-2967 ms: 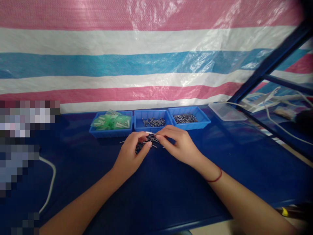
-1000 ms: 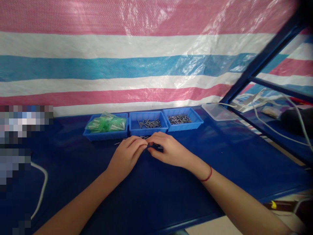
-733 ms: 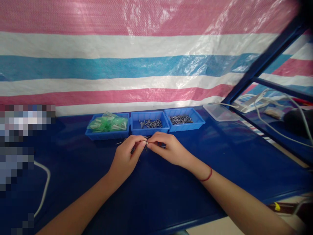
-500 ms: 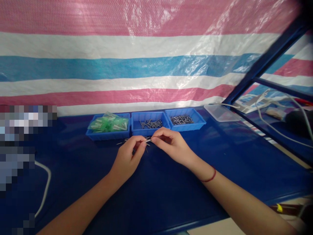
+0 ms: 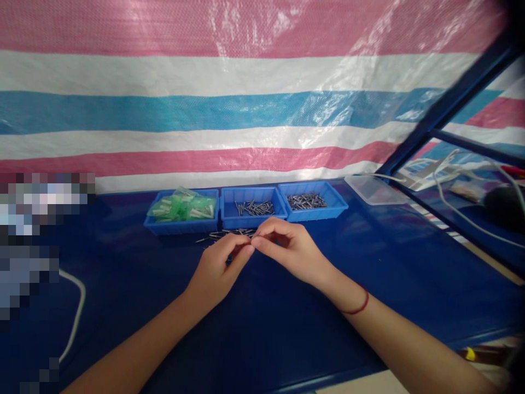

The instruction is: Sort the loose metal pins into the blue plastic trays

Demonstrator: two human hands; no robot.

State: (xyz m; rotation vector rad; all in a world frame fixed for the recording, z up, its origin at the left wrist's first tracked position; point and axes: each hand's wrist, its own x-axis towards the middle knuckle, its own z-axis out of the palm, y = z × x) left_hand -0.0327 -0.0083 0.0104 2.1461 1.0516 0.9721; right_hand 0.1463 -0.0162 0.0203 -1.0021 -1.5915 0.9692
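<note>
My left hand and my right hand meet fingertip to fingertip just in front of three blue trays. Both are pinched together over a loose pile of small metal pins lying on the blue table. Something tiny sits between the fingertips; I cannot make out what. The middle tray holds several pins, the right tray holds more pins, and the left tray holds green plastic bags of parts.
A clear plastic lid lies right of the trays. A white cable runs along the table's left side. A dark blue frame bar slants up at right, with cables behind it. A striped tarp hangs behind.
Both hands stayed together over the pins, shifting slightly. They have drawn a little nearer to me and lower, still pinched at the fingertips.
</note>
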